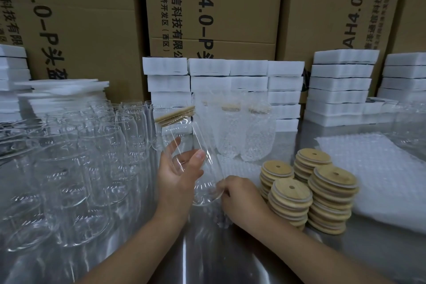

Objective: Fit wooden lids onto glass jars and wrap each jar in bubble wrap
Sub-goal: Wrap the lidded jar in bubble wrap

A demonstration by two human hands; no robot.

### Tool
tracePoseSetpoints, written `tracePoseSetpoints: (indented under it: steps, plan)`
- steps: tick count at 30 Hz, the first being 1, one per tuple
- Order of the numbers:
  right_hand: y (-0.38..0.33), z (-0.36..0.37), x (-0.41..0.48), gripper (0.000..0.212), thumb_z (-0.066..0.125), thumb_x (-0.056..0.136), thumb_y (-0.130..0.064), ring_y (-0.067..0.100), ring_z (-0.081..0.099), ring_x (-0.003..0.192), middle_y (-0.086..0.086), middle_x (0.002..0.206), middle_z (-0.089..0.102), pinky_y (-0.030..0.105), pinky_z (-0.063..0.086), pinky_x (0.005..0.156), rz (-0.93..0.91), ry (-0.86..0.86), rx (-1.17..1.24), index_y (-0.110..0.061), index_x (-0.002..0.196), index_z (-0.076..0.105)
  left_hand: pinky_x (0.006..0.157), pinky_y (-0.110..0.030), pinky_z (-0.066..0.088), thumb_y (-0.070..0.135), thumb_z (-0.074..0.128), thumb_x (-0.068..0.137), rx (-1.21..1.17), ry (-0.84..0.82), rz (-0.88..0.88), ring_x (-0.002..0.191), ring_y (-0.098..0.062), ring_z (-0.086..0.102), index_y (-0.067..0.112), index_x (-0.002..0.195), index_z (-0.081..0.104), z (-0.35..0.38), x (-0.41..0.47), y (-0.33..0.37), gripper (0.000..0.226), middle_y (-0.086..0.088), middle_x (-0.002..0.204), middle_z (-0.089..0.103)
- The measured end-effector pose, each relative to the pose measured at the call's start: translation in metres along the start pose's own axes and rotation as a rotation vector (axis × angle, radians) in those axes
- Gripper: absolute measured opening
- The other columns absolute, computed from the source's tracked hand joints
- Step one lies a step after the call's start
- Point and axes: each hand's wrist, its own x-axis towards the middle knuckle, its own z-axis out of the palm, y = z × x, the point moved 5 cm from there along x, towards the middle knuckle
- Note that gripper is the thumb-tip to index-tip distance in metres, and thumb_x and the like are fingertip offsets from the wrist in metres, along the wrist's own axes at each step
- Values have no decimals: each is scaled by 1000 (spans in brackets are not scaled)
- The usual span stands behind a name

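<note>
On the steel counter (230, 260), the right hand (239, 193) sits at the foot of the jar (184, 131) with its fingers curled. Whether they pinch the glass or the edge of the bubble-wrap sheet (235, 166) lying beneath cannot be told. The left hand (177, 173) holds the jar's middle, thumb across the front and fingers showing through the glass behind. From the right hand the jar runs towards 11 o'clock, its long axis tilted with the base low and near and the mouth high and far. It is clear, smooth-walled glass, already capped by a pale wooden lid (175, 115). Wrapping looks to be next, and the sheet lies just at 1 o'clock of the base, nearer the right hand. At 3 o'clock stand stacks of spare lids (290, 198), with a pile of bubble wrap (380, 180) beyond them. Bare jars (92, 157) crowd the 9 o'clock side. Wrapped jars (244, 134) stand at 12 o'clock, then white foam blocks (338, 87) and cartons (219, 7).
</note>
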Motion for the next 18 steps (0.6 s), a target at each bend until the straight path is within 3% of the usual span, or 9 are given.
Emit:
tracePoseSetpoints:
  steps: [2, 4, 6, 9, 14, 16, 18]
  plan:
    - [-2, 4, 1, 33, 51, 85, -3, 18, 66, 82, -7, 92, 61, 29, 56, 74, -31, -29, -34, -28, 97, 69, 68, -22, 55, 57, 72, 49, 16, -20, 5, 93, -10, 70, 35, 120, 50, 1, 0, 0, 78, 14, 88, 74]
    - [-1, 6, 1, 40, 55, 88, -12, 19, 62, 102, -5, 112, 55, 31, 53, 84, -62, -29, -58, -25, 126, 59, 73, -26, 54, 58, 72, 49, 39, -34, 15, 92, -8, 70, 36, 117, 50, 2, 0, 0, 75, 14, 90, 74]
    - [-1, 6, 1, 52, 58, 88, -16, 18, 58, 107, -5, 123, 47, 33, 51, 88, -90, -15, -49, -29, 137, 47, 81, -31, 53, 59, 73, 49, 77, -33, 32, 94, -7, 70, 40, 116, 49, 1, 0, 0, 73, 7, 96, 73]
    - [-3, 1, 0, 53, 58, 84, -17, 15, 54, 107, -9, 116, 46, 31, 46, 91, -124, 45, -35, -34, 133, 46, 81, -21, 52, 61, 73, 49, 184, -42, 80, 98, -3, 66, 46, 119, 44, 1, -2, 3, 77, 4, 108, 67]
    - [-2, 2, -3, 63, 59, 80, -17, 10, 52, 94, -15, 111, 41, 19, 39, 75, -67, 5, 57, -38, 136, 39, 95, -24, 45, 56, 77, 49, 286, -73, 118, 107, 5, 58, 52, 119, 41, 2, -4, 5, 79, 13, 113, 61]
    - [-4, 3, -6, 69, 63, 76, -21, 7, 53, 91, -14, 107, 42, 16, 41, 69, -56, -36, 132, -40, 136, 35, 94, -20, 43, 49, 81, 52, 314, -80, 138, 107, 9, 57, 54, 118, 40, 2, -5, 5, 78, 14, 115, 59]
    - [-7, 6, -8, 68, 66, 71, -27, 1, 56, 83, -10, 102, 50, 11, 42, 61, -63, -77, 234, -55, 124, 32, 90, -14, 42, 53, 80, 50, 338, -83, 160, 107, 12, 55, 56, 119, 39, 2, -6, 6, 80, 16, 117, 58]
